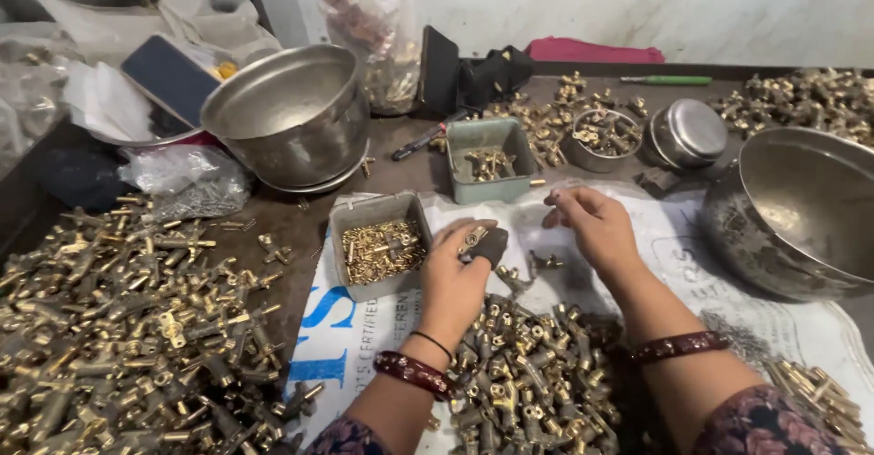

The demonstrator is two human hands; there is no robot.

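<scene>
Clearly the left hand (452, 278) keeps its grip clamped on a brass fitting (474, 237), held up at fingertip height so its end faces the person. At three o'clock from it, the right hand (594, 225) pinches its fingers together, apparently on a tiny piece too small to make out. Small brass pins fill the grey tray (378, 247) at nine o'clock, within easy reach; a fittings pile (533, 373) lies at six.

A single head-worn camera looks steeply down, close over the cluttered worktable (300, 227), facing the wall.
</scene>
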